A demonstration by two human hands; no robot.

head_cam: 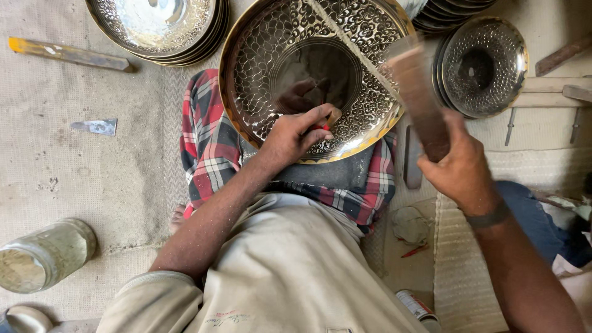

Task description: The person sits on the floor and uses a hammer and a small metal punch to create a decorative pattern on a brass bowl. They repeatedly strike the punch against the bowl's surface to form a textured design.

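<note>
The embossed brass plate (317, 77) is propped on the checked-cloth lap (206, 148), angled for access. The left hand (296, 132) pinches a small red-tipped tool (322, 126) against its rim. The right hand (462, 169) is wrapped around a blurred wooden mallet (419, 98), apparently raised.

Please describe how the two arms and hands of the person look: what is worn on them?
Both forearms are bare. The left arm has a short beige sleeve at its upper part. The right arm wears a dark band at the wrist. Both hands are gloveless; no rings are discernible.
</note>
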